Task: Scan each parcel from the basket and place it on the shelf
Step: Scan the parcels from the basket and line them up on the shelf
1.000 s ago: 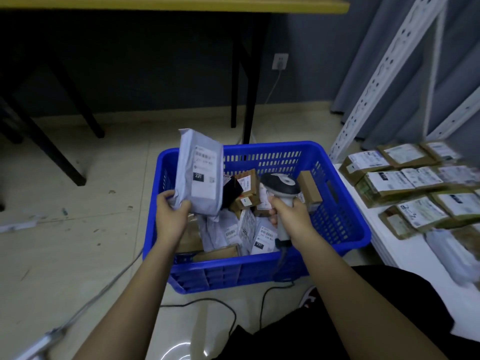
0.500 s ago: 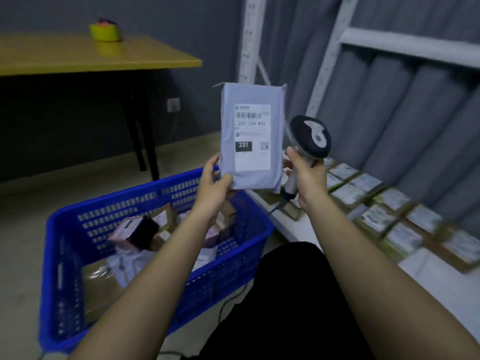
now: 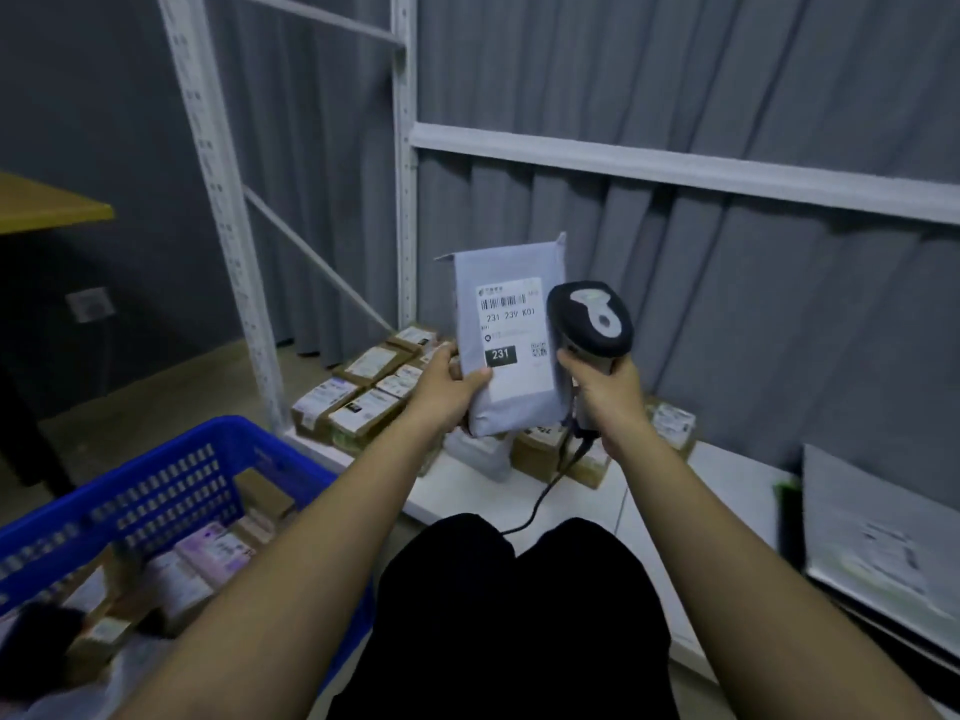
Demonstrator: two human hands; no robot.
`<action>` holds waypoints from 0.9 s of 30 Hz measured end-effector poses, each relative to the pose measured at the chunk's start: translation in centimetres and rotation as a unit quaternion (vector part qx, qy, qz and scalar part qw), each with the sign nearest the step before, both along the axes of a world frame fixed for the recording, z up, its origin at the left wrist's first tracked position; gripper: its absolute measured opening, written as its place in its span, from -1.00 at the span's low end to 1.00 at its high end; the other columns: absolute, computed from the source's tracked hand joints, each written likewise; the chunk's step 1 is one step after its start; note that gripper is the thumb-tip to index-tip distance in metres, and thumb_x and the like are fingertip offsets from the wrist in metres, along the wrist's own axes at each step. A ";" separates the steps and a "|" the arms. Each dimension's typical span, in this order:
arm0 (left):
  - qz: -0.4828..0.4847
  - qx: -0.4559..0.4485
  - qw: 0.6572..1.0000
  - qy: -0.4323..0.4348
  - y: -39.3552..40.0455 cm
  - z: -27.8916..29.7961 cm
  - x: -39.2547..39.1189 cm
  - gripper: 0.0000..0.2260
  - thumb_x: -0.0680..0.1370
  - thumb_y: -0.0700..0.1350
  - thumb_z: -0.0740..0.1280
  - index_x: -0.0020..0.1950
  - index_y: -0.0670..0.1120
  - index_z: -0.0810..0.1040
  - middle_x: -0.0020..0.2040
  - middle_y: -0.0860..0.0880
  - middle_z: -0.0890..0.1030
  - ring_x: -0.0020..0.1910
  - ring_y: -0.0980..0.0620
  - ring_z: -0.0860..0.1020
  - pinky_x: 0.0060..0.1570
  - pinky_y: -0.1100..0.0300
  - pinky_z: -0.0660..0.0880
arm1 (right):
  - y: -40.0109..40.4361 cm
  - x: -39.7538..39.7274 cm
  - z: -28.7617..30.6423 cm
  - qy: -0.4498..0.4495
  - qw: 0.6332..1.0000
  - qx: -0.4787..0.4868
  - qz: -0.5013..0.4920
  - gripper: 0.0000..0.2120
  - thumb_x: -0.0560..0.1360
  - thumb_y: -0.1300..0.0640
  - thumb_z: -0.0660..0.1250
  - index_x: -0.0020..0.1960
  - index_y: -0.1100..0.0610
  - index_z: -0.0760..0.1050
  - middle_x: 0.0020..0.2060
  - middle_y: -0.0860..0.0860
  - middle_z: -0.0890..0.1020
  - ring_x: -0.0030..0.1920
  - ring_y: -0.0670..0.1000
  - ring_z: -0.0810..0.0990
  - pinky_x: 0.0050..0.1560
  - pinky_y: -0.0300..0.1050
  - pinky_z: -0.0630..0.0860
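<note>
My left hand grips the lower left corner of a grey poly-bag parcel, held upright with its white label and the number 231 facing me. Right beside it my right hand holds a black corded barcode scanner, its head level with the label's right edge. The blue basket with several more parcels sits at lower left. Behind the held parcel lies the low white shelf, where several brown labelled boxes rest in rows.
White perforated shelf uprights and a crossbeam stand before a grey curtain. A flat grey package lies on the shelf at right. A yellow tabletop edge shows at far left. My dark-clothed knees are below my arms.
The view has swung right from the basket toward the shelf. The grey parcel came up out of the basket and now sits upright before the shelf, the scanner staying close at its right.
</note>
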State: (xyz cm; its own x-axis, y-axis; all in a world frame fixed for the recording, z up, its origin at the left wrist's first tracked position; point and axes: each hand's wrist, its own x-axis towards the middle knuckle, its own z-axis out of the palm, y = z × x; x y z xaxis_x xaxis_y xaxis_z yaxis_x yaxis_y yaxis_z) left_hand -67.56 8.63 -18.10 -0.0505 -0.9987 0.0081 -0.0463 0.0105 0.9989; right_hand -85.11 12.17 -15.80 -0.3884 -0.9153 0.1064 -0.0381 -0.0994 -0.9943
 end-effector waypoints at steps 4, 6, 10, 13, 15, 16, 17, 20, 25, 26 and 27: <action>0.009 0.026 1.000 -0.016 -0.5 -0.4 -2.7 -0.57 0.54 -0.23 0.35 0.37 -0.02 0.35 0.14 -0.17 0.57 0.09 -0.15 0.57 0.12 -0.15 0.54 | 0.9 -3.0 -0.3 0.048 0.996 0.066 0.028 -0.51 0.48 0.02 0.44 0.35 0.13 0.43 0.07 0.04 0.62 0.04 0.07 0.59 0.11 0.04 0.54; 0.008 0.036 0.999 0.001 -0.8 -0.8 -3.6 -0.55 0.54 -0.25 0.35 0.39 -0.04 0.34 0.16 -0.19 0.57 0.08 -0.16 0.57 0.10 -0.17 0.54 | 1.5 -4.3 -0.9 0.072 0.994 0.069 0.037 -0.62 0.48 0.02 0.43 0.21 0.18 0.50 -0.17 0.02 0.62 -0.20 0.02 0.57 -0.13 -0.07 0.52; 0.017 0.048 0.999 -0.019 -2.0 -1.2 -4.6 -0.56 0.53 -0.24 0.36 0.38 -0.07 0.34 0.18 -0.13 0.55 0.05 -0.12 0.55 0.08 -0.10 0.55 | 2.3 -5.8 -1.0 0.094 0.992 0.082 0.033 -0.85 0.46 0.11 0.45 -0.08 0.16 0.52 -0.40 0.04 0.53 -0.43 -0.03 0.47 -0.32 -0.16 0.47; 0.027 0.057 0.998 -0.013 -2.8 -1.4 -5.1 -0.57 0.52 -0.24 0.37 0.36 -0.07 0.35 0.21 -0.16 0.56 0.10 -0.16 0.56 0.09 -0.13 0.55 | 2.6 -6.3 -0.1 0.103 0.988 0.092 0.066 -0.82 0.42 0.10 0.49 -0.15 0.16 0.53 -0.46 0.04 0.51 -0.45 -0.04 0.45 -0.39 -0.20 0.47; 0.030 0.061 0.997 -0.019 -3.1 -1.5 -5.4 -0.57 0.53 -0.25 0.37 0.36 -0.06 0.35 0.22 -0.13 0.55 0.15 -0.17 0.55 0.10 -0.15 0.55 | 2.6 -6.3 0.1 0.107 0.987 0.094 0.071 -0.81 0.43 0.09 0.49 -0.17 0.17 0.53 -0.48 0.04 0.49 -0.48 -0.04 0.43 -0.42 -0.22 0.45; 0.030 0.064 0.997 -0.024 -3.2 -1.5 -5.5 -0.56 0.53 -0.25 0.37 0.36 -0.06 0.35 0.22 -0.12 0.54 0.17 -0.18 0.54 0.12 -0.16 0.54 | 2.5 -6.3 0.2 0.111 0.987 0.093 0.070 -0.81 0.43 0.09 0.48 -0.18 0.18 0.53 -0.49 0.04 0.49 -0.49 -0.04 0.43 -0.42 -0.21 0.45; 0.030 0.066 0.997 -0.025 -3.4 -1.6 -5.6 -0.56 0.53 -0.24 0.37 0.36 -0.05 0.34 0.22 -0.12 0.54 0.18 -0.18 0.53 0.13 -0.19 0.53 | 2.3 -6.3 0.1 0.113 0.987 0.091 0.070 -0.80 0.43 0.08 0.48 -0.19 0.19 0.53 -0.50 0.04 0.49 -0.50 -0.04 0.42 -0.41 -0.20 0.44; 0.031 0.072 0.997 -0.022 -3.7 -1.9 -5.6 -0.57 0.51 -0.24 0.38 0.34 -0.03 0.36 0.22 -0.12 0.54 0.19 -0.19 0.53 0.14 -0.23 0.51 | 1.8 -6.4 -0.2 0.114 0.987 0.092 0.072 -0.78 0.43 0.06 0.48 -0.25 0.16 0.52 -0.52 0.03 0.48 -0.51 -0.04 0.42 -0.37 -0.17 0.44; 0.025 0.058 0.997 -0.040 -4.0 -2.4 -5.6 -0.53 0.51 -0.24 0.38 0.39 -0.09 0.34 0.23 -0.14 0.55 0.20 -0.17 0.53 0.19 -0.17 0.50 | 1.3 -6.8 -0.7 0.068 0.990 0.094 0.077 -0.80 0.43 0.09 0.48 -0.24 0.16 0.52 -0.51 0.03 0.47 -0.50 -0.03 0.40 -0.41 -0.18 0.44; 0.023 0.058 0.997 -0.044 -4.1 -2.4 -5.7 -0.53 0.51 -0.23 0.39 0.39 -0.10 0.34 0.22 -0.15 0.55 0.19 -0.17 0.53 0.19 -0.16 0.50 | 1.2 -7.0 -0.9 0.055 0.992 0.094 0.071 -0.81 0.43 0.11 0.49 -0.23 0.16 0.52 -0.51 0.03 0.47 -0.51 -0.03 0.40 -0.42 -0.19 0.44; 0.020 0.060 0.997 -0.047 -4.1 -2.5 -5.8 -0.53 0.52 -0.22 0.39 0.39 -0.10 0.34 0.21 -0.15 0.56 0.18 -0.17 0.53 0.19 -0.15 0.50 | 1.1 -7.2 -1.1 0.037 0.993 0.094 0.061 -0.82 0.42 0.12 0.49 -0.22 0.17 0.53 -0.51 0.03 0.48 -0.51 -0.03 0.41 -0.43 -0.19 0.44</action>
State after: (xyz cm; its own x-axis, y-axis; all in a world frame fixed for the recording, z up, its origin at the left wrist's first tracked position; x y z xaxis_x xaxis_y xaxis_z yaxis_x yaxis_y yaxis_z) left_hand -73.38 4.49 -20.63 -0.0054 -0.9935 -0.1135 -0.1371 -0.1117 0.9842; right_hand -92.32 13.29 -16.88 -0.2705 -0.9616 -0.0462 -0.1104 0.0787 -0.9908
